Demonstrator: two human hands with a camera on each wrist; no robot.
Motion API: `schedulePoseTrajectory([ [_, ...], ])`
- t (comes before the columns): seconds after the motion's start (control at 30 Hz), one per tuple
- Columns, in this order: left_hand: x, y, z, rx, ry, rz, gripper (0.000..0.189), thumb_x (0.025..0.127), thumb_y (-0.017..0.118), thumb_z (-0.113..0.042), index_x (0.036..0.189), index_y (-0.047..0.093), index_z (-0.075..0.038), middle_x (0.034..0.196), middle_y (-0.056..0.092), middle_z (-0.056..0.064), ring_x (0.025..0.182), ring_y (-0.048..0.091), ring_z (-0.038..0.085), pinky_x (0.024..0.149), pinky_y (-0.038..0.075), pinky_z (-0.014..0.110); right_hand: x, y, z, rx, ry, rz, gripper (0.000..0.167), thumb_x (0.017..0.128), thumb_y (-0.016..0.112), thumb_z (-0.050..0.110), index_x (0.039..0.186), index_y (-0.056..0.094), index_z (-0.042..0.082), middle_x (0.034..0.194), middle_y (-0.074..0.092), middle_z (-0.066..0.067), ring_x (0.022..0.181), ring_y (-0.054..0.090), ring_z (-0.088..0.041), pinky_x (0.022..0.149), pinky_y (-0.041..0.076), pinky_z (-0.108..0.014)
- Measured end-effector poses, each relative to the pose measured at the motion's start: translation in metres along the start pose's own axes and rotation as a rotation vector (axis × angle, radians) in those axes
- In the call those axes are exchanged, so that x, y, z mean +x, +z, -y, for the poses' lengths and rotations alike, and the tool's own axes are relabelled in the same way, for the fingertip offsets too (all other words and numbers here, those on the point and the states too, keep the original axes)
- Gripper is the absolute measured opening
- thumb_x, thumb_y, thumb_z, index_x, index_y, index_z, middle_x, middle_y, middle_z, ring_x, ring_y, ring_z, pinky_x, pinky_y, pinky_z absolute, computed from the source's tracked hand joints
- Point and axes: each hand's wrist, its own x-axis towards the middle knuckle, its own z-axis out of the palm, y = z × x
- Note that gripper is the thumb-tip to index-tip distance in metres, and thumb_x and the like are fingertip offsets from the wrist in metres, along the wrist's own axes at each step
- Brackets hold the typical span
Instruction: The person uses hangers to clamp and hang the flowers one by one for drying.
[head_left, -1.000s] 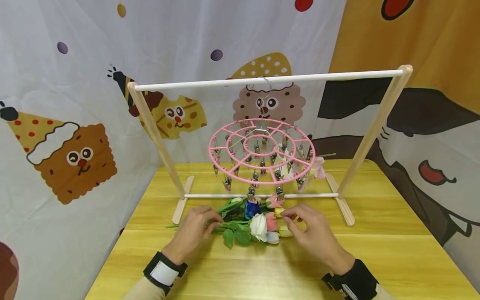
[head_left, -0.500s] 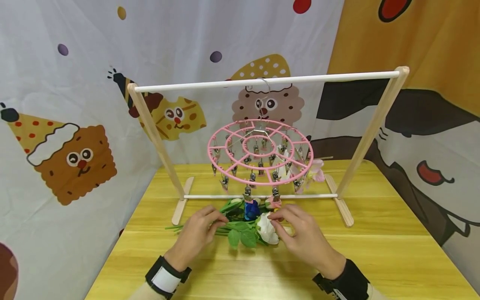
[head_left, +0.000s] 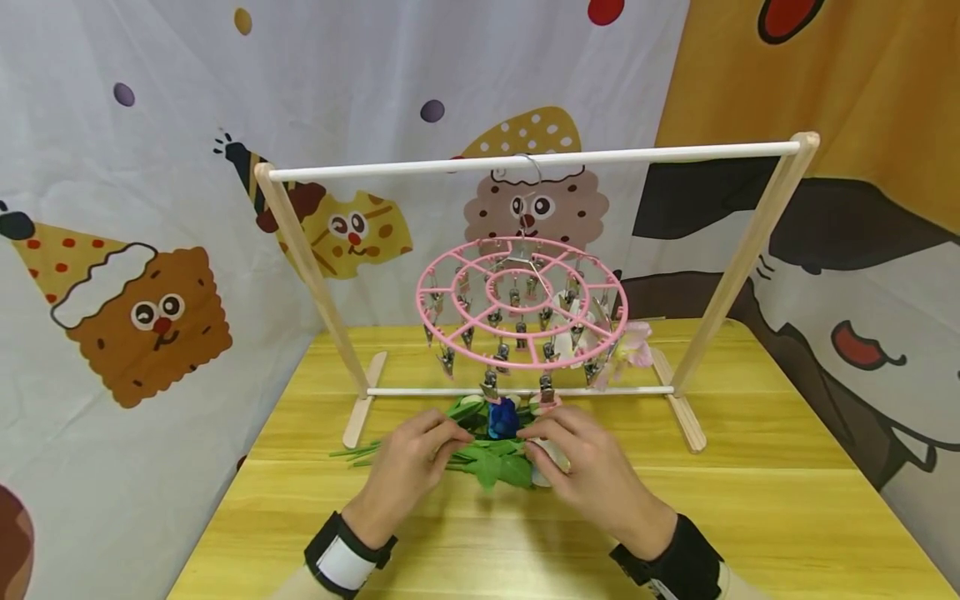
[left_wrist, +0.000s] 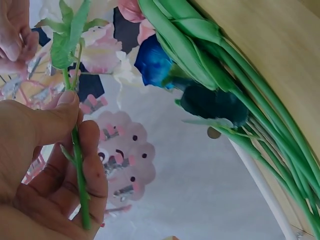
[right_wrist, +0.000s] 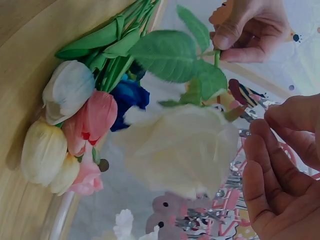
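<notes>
- Left hand (left_wrist: 37, 160), lower left of the left-wrist view, pinches the green stem (left_wrist: 78, 162).
- White rose (right_wrist: 177, 150): centre of the right-wrist view.
- Right hand (right_wrist: 287, 175), lower right there: fingers bent near the bloom; cannot tell if grasping.

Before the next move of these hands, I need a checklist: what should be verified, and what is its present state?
1. Left hand grips the stem of the white rose: ok.
2. Right hand also grips the white rose: cannot tell, contact is unclear.
3. Head view of the white rose unobstructed: not ok, the right hand partly covers it.
4. Pink ring hangs from the white bar: ok.
5. Clips open: cannot tell, too small.
</notes>
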Motion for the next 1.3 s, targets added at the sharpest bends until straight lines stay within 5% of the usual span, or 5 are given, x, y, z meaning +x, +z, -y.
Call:
schedulePoseTrajectory([
  [0.53, 0.014, 0.002, -0.023, -0.11, 0.064, -0.011, 0.025, 0.088, 0.101, 0.001, 0.101, 0.085, -0.014, 0.102, 0.079, -0.001, 0.092, 0.079, 0.011, 0.086, 0.065, 0.013, 0.003, 0.008, 0.001, -0.096, 0.001, 0.116, 0.027, 0.089, 0.104, 0.011, 0.111, 0.088, 0.014, 0.107, 0.081, 0.0, 0.093, 0.073, -0.015, 0.077, 0.065, -0.029],
  [0.77, 0.017, -0.001, -0.027, -0.108, 0.053, -0.038, 0.023, 0.089, 0.101, -0.006, 0.102, 0.085, -0.016, 0.103, 0.082, -0.003, 0.094, 0.08, 0.011, 0.088, 0.065, 0.015, 0.003, 0.008, 0.0, -0.119, 0.029, 0.172, 0.023, 0.09, 0.102, 0.006, 0.107, 0.089, 0.014, 0.108, 0.085, 0.0, 0.117, 0.083, -0.028, 0.1, 0.072, -0.046],
  [0.9, 0.018, -0.002, -0.025, -0.202, -0.014, -0.104, 0.033, 0.086, 0.103, -0.003, 0.11, 0.086, -0.017, 0.105, 0.084, -0.001, 0.092, 0.081, 0.013, 0.082, 0.068, 0.021, 0.0, 0.01, -0.001, -0.1, 0.048, 0.146, 0.022, 0.09, 0.102, 0.005, 0.105, 0.088, 0.014, 0.104, 0.084, 0.001, 0.104, 0.081, -0.02, 0.092, 0.072, -0.039],
  [1.1, 0.018, -0.003, -0.023, -0.526, -0.253, -0.165, 0.043, 0.094, 0.098, -0.004, 0.132, 0.082, -0.013, 0.113, 0.089, 0.009, 0.089, 0.086, 0.016, 0.074, 0.071, 0.027, -0.003, 0.01, -0.004, -0.057, 0.071, 0.068, 0.024, 0.09, 0.101, 0.004, 0.106, 0.085, 0.015, 0.105, 0.082, 0.001, 0.097, 0.077, -0.014, 0.077, 0.065, -0.028],
  [1.3, 0.019, 0.003, -0.027, -0.783, -0.357, -0.134, 0.022, 0.102, 0.089, -0.001, 0.123, 0.084, -0.006, 0.113, 0.088, 0.02, 0.093, 0.089, 0.017, 0.079, 0.075, 0.039, -0.003, 0.009, -0.005, -0.003, 0.053, 0.029, 0.025, 0.091, 0.099, 0.001, 0.106, 0.084, 0.016, 0.105, 0.082, 0.001, 0.09, 0.073, -0.011, 0.072, 0.06, -0.023],
])
